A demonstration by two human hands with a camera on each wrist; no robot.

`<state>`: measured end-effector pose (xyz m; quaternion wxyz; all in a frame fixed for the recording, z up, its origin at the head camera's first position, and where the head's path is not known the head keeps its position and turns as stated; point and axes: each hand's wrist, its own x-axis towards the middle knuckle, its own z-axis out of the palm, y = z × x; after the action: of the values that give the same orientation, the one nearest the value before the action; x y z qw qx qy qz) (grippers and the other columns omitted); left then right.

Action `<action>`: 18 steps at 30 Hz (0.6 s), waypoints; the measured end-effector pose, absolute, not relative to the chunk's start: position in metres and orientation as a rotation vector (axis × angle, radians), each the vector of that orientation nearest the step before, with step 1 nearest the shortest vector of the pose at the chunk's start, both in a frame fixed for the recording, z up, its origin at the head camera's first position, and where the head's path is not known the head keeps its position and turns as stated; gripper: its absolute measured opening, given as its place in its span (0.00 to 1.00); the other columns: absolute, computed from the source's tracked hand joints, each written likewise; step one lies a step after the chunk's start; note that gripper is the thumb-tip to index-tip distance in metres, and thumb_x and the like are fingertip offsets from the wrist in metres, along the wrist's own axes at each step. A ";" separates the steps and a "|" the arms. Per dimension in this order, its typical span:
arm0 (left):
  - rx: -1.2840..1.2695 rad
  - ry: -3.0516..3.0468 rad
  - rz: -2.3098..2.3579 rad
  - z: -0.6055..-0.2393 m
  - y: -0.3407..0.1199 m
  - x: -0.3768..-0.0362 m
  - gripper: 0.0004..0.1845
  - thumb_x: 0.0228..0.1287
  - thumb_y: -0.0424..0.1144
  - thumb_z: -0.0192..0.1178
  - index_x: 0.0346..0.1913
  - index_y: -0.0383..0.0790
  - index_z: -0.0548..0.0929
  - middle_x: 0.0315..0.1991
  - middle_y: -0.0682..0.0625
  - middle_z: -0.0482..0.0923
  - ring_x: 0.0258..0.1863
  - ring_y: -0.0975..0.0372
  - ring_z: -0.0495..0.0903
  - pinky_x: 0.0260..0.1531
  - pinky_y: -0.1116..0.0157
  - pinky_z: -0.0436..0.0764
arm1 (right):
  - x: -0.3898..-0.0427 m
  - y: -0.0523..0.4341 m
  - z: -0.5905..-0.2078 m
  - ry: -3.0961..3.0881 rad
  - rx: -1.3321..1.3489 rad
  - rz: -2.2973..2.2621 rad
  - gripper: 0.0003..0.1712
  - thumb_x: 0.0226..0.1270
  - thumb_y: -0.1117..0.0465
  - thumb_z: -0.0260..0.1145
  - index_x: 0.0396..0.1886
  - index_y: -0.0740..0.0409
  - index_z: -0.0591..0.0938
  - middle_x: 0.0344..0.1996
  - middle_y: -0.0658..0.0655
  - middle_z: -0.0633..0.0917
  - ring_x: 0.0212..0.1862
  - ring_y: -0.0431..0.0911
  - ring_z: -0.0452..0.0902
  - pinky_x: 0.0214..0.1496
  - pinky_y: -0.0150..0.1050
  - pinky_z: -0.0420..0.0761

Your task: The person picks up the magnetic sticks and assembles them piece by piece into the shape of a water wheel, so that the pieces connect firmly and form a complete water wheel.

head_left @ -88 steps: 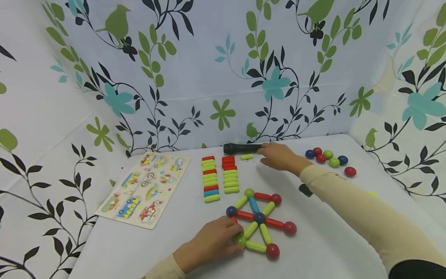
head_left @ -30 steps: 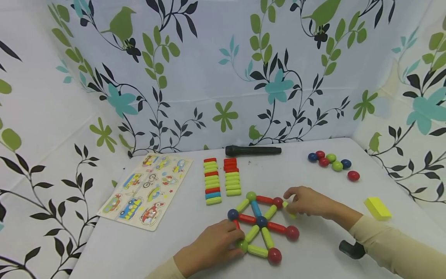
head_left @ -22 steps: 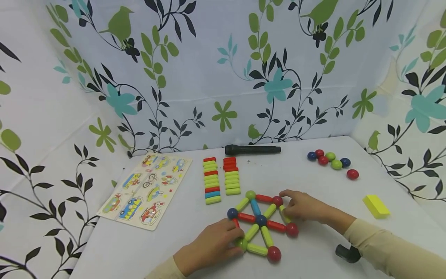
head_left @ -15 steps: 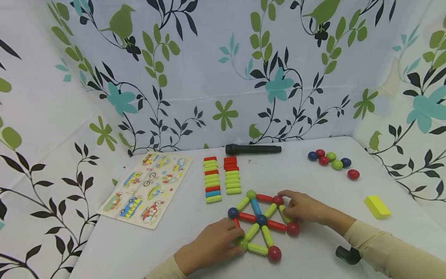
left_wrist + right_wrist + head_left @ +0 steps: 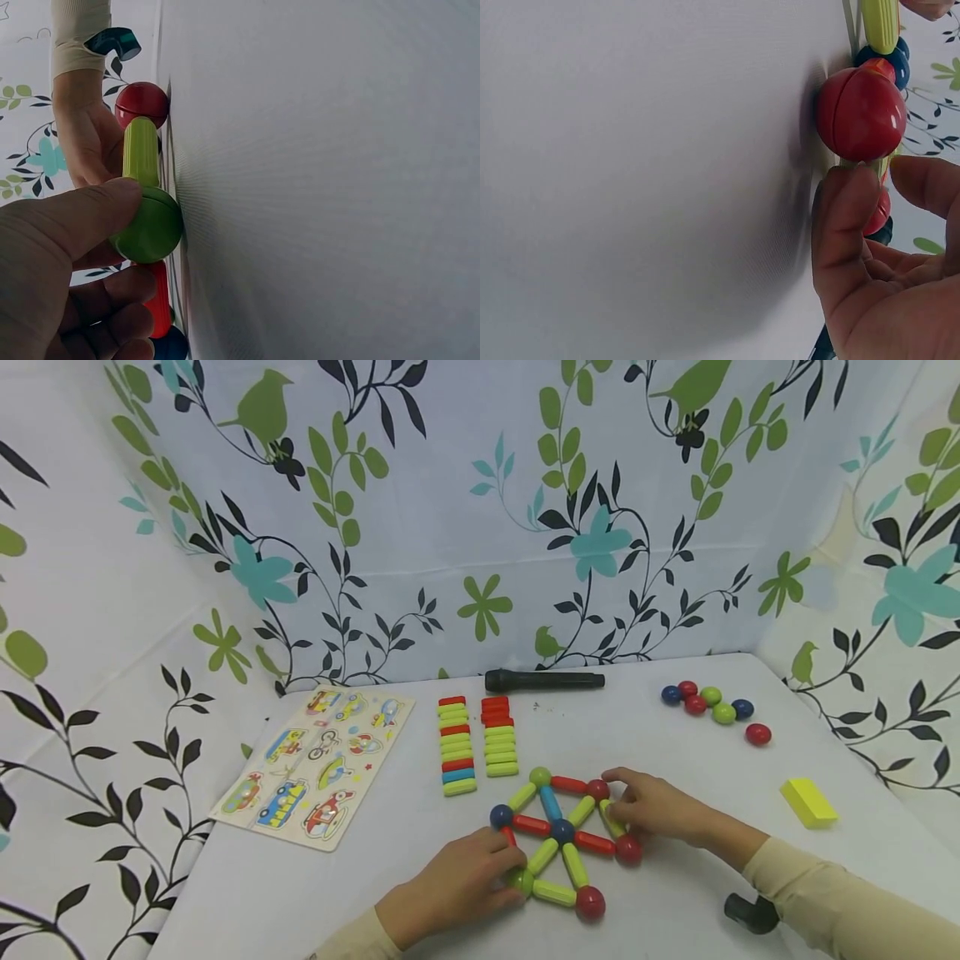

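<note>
White worktop (image 5: pixel 675 760), walled by leaf-print cloth far and at both sides, bare at near left. Puzzle board (image 5: pixel 315 766) left. Rod-and-ball frame (image 5: pixel 558 839) near centre: left hand (image 5: pixel 450 885), fingers pinching green ball (image 5: pixel 150 225); right hand (image 5: pixel 656 810), fingers curled onto green rod (image 5: pixel 611 818). Stacked rods (image 5: pixel 476 745), black torch (image 5: pixel 543 680) beyond; loose balls (image 5: pixel 712 706), yellow block (image 5: pixel 808 802) right.

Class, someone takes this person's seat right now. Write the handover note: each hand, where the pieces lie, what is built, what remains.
Left hand pinches the green ball at the figure's near-left corner. Right hand pinches a green rod between two red balls on the right edge. The rod-and-ball figure lies flat on the table, its outline nearly closed. Spare rods sit behind it, spare balls at far right. Left: seat that rod, probably.
</note>
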<state>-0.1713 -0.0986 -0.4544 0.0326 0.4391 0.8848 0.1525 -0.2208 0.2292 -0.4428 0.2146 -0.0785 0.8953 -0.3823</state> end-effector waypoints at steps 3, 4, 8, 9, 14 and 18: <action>1.359 2.726 0.472 -0.455 -0.099 -0.172 0.17 0.61 0.49 0.74 0.51 0.53 0.85 0.36 0.65 0.74 0.37 0.75 0.69 0.36 0.79 0.73 | -0.223 0.229 -0.437 2.538 -0.214 -1.019 0.36 0.69 0.51 0.68 0.72 0.59 0.70 0.36 0.54 0.82 0.31 0.47 0.79 0.35 0.42 0.84; 1.365 2.727 0.470 -0.455 -0.098 -0.171 0.17 0.61 0.49 0.73 0.51 0.53 0.85 0.36 0.65 0.74 0.37 0.75 0.70 0.36 0.79 0.73 | -0.224 0.229 -0.435 2.570 -0.222 -0.995 0.35 0.70 0.51 0.68 0.71 0.59 0.71 0.36 0.54 0.82 0.32 0.47 0.78 0.35 0.41 0.83; 1.370 2.727 0.470 -0.454 -0.098 -0.170 0.17 0.61 0.49 0.73 0.51 0.53 0.85 0.36 0.65 0.75 0.37 0.74 0.71 0.37 0.79 0.73 | -0.237 0.220 -0.419 2.750 -0.337 -0.862 0.27 0.71 0.52 0.67 0.65 0.60 0.77 0.35 0.52 0.82 0.34 0.45 0.77 0.35 0.38 0.81; 1.368 2.727 0.467 -0.454 -0.098 -0.170 0.17 0.61 0.49 0.73 0.52 0.53 0.85 0.37 0.65 0.75 0.37 0.74 0.71 0.37 0.79 0.73 | -0.242 0.214 -0.414 2.790 -0.393 -0.812 0.25 0.71 0.54 0.67 0.63 0.60 0.79 0.35 0.52 0.83 0.35 0.45 0.77 0.36 0.38 0.81; 1.341 2.724 0.453 -0.452 -0.098 -0.170 0.17 0.62 0.49 0.73 0.52 0.53 0.85 0.37 0.65 0.76 0.37 0.74 0.71 0.37 0.78 0.74 | -0.269 0.160 -0.390 2.879 -0.733 -0.387 0.18 0.68 0.56 0.71 0.55 0.54 0.85 0.41 0.50 0.86 0.41 0.44 0.80 0.45 0.42 0.83; 1.350 2.728 0.453 -0.455 -0.098 -0.171 0.16 0.62 0.49 0.73 0.51 0.53 0.85 0.36 0.65 0.76 0.37 0.74 0.71 0.37 0.78 0.74 | -0.287 0.111 -0.386 2.813 -0.974 -0.020 0.19 0.66 0.55 0.73 0.56 0.48 0.86 0.47 0.50 0.87 0.49 0.46 0.80 0.50 0.44 0.83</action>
<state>-0.1708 -0.0976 -0.4545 0.0323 0.4385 0.8860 0.1472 -0.2866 0.1112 -0.3864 0.0824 -0.3261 0.9417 -0.0066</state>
